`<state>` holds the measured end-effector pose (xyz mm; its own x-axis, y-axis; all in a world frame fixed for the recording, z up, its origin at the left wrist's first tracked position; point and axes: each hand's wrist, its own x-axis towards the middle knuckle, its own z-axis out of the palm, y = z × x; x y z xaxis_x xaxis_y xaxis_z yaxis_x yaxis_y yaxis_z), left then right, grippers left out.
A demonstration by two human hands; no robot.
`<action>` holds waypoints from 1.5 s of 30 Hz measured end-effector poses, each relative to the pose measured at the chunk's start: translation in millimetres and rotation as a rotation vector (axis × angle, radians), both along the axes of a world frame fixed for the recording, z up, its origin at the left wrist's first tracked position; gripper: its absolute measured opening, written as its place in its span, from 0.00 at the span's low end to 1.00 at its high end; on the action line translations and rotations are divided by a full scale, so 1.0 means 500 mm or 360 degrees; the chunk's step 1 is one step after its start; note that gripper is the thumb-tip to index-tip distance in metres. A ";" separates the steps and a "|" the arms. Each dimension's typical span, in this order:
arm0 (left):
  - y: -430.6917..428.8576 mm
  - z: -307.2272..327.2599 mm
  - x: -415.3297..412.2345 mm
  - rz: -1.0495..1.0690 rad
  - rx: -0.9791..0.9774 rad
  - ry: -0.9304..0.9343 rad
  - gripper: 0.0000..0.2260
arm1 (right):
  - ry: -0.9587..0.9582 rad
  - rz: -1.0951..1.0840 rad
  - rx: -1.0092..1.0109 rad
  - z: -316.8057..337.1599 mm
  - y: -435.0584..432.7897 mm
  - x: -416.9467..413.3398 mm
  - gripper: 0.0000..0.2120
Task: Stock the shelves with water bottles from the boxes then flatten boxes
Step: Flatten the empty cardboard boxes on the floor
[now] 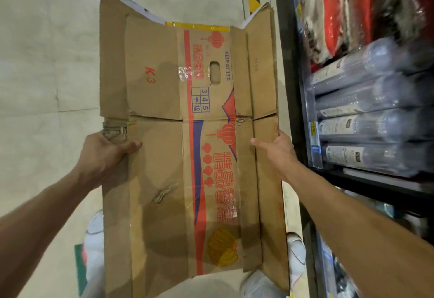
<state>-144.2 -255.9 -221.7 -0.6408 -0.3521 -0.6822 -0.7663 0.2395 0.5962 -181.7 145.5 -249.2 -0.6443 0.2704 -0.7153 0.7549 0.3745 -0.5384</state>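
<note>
The left hand (105,154) is clamped on the left edge of the flattened box (159,91), thumb on the face and fingers tucked out of sight behind. The box hangs over the floor (47,63), not resting on anything, right beside the shelf (293,74).

Tip for this bit imo: keep both edges gripped level and squash the far flaps down along their creases, since they flare up at the top corners.

Writing on it: a red "K 3" on the left, "KEEP AT 13°C" next to the handle hole, and a little grid with 3 4 5 and 10. There are also red Chinese characters, lanterns and a bunch of bananas.

The right hand (279,147) pinches the right edge, thumb laid across the face. Further right, water bottles (366,100) lie on their sides on the shelf. Their labels and the price tags are probably too blurry to read.
</note>
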 end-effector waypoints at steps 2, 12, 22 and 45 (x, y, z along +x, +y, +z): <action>-0.008 0.052 -0.005 0.0012 0.0006 0.0027 0.14 | 0.0030 0.0002 0.0036 0.048 -0.018 -0.009 0.28; -0.109 0.417 -0.074 -0.0001 0.0012 0.0265 0.10 | 0.0182 0.0147 0.0024 0.391 -0.125 -0.127 0.23; -0.289 0.955 -0.118 0.0039 0.0012 0.0433 0.08 | 0.0347 0.0358 -0.0031 0.967 -0.319 -0.252 0.23; -0.771 1.797 -0.193 0.0034 -0.0262 0.0783 0.15 | 0.0676 0.0571 -0.0013 1.871 -0.816 -0.314 0.27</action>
